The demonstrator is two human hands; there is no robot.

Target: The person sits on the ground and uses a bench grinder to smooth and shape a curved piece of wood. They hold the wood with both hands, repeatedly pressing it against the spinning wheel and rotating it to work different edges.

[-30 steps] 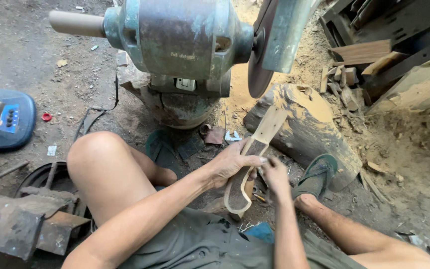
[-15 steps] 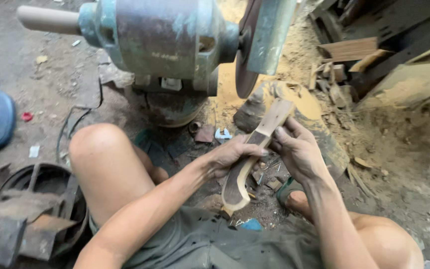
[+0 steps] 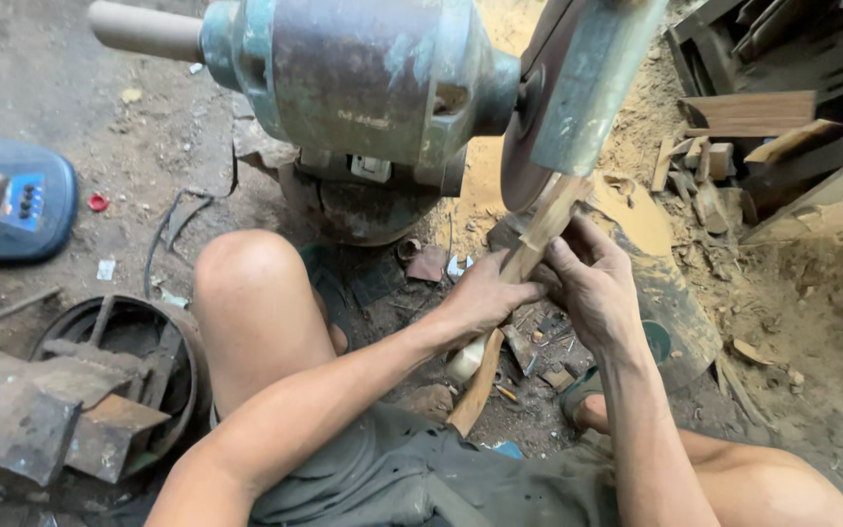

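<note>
A long curved wooden piece (image 3: 550,217) runs from near my lap up to a dark round grinding disc (image 3: 527,156). Its upper end meets the lower edge of the disc. My left hand (image 3: 485,293) grips the piece at mid length. My right hand (image 3: 592,278) wraps around it just above, right beside the left. The disc sits on the shaft of a big green-grey motor (image 3: 363,83), partly covered by a green metal guard (image 3: 592,83). The lower end of the wood (image 3: 470,395) hangs between my knees.
A blue box with buttons (image 3: 21,205) lies at the left on the dirt floor. Rusty metal blocks (image 3: 41,410) and an old wheel rim (image 3: 139,342) sit at lower left. Sawdust and wood offcuts (image 3: 724,146) pile up at the right.
Both hands have lifted the wooden piece upward, bringing its upper end to the disc. My right hand has shifted higher on it, and the view has moved closer to the machine.
</note>
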